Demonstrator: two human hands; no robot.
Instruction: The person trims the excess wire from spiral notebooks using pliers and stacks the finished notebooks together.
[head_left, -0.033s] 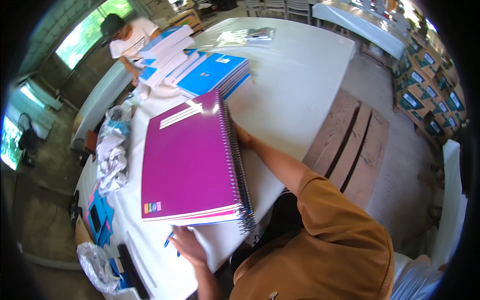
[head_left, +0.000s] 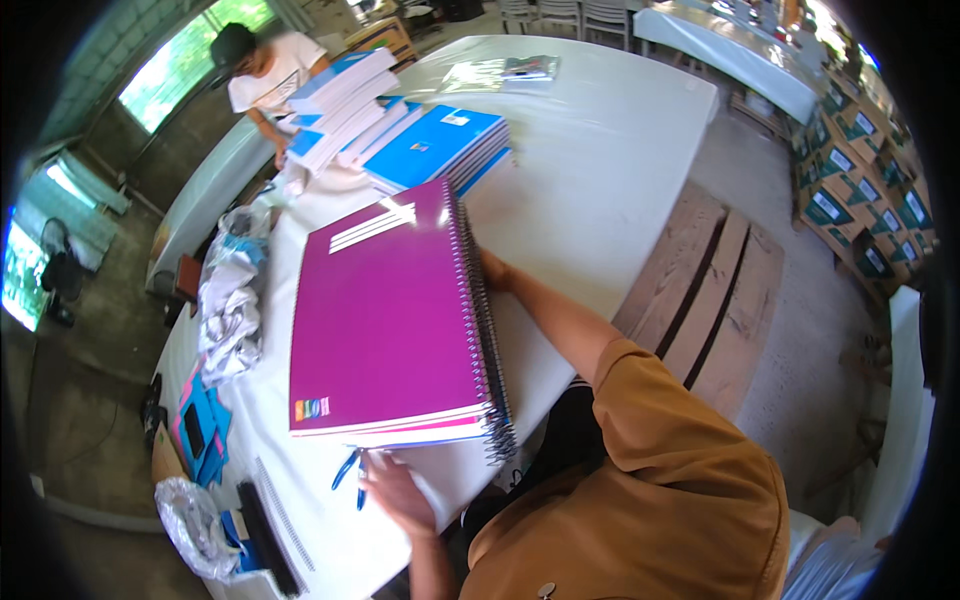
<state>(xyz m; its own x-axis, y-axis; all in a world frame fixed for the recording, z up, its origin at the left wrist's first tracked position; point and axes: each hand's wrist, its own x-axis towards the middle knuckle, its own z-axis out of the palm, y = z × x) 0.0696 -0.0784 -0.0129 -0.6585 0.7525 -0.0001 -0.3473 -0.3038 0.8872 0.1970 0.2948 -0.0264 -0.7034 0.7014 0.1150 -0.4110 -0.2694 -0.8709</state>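
A thick stack of spiral notebooks with a glossy purple cover (head_left: 385,320) lies on the white-covered table in front of me, its black coils along the right side. My right hand (head_left: 494,270) rests against that coiled side near the far end; its fingers are mostly hidden behind the stack. Just below the near edge, my left hand (head_left: 392,488) is closed around a small tool with two spread blue handles, which look like pliers (head_left: 347,468). The tool's jaws cannot be made out.
Stacks of blue-covered books (head_left: 430,150) stand beyond the notebooks, with a person in a dark cap (head_left: 262,70) behind them. Crumpled plastic (head_left: 230,310), a dark phone (head_left: 194,428) and loose coils (head_left: 285,515) lie leftward. A wooden bench (head_left: 700,290) and stacked cartons (head_left: 860,190) are right.
My left hand has shifted slightly right and down from the notebooks' near edge, and the tool's blue handles show more fully. My right hand stays at the coils.
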